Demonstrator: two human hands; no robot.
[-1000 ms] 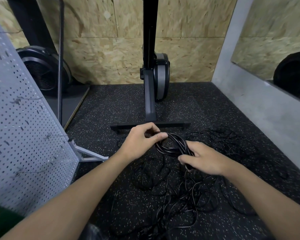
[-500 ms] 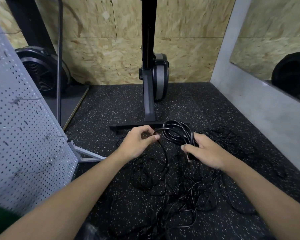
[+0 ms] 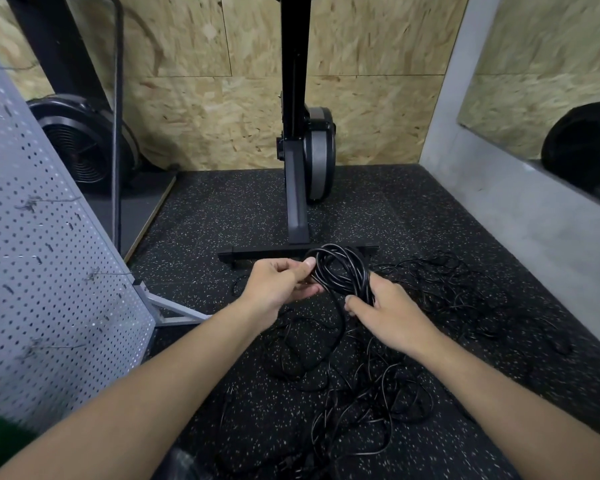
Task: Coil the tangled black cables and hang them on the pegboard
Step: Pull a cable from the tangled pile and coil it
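Left hand (image 3: pixel 278 284): thumb and forefinger pinch the left side of the cable coil (image 3: pixel 343 271), the other fingers curled beneath.
Right hand (image 3: pixel 388 313): fingers wrapped round the coil's lower right side, thumb lying across the strands.

Cable coil: several black loops gathered together, held above the floor between both hands, just in front of the machine's base bar (image 3: pixel 291 252). One strand drops from the coil into the pile below.

Loose black cables (image 3: pixel 378 393): a tangled heap on the floor under and beyond the hands, spreading to the right towards the grey wall (image 3: pixel 516 209).

Pegboard (image 3: pixel 49 271): grey, perforated, standing at the left on a metal foot (image 3: pixel 174 311); a few thin wire hooks (image 3: pixel 32 202) project from its face.

Floor (image 3: pixel 222 220): black rubber matting with pale flecks.

Room: chipboard back wall (image 3: pixel 205 116); an upright black exercise machine (image 3: pixel 293 133) with a grey-rimmed wheel, centre; a black fan-wheel unit (image 3: pixel 80 143) behind the pegboard; a mirror (image 3: pixel 551 81) set above the grey wall at right.
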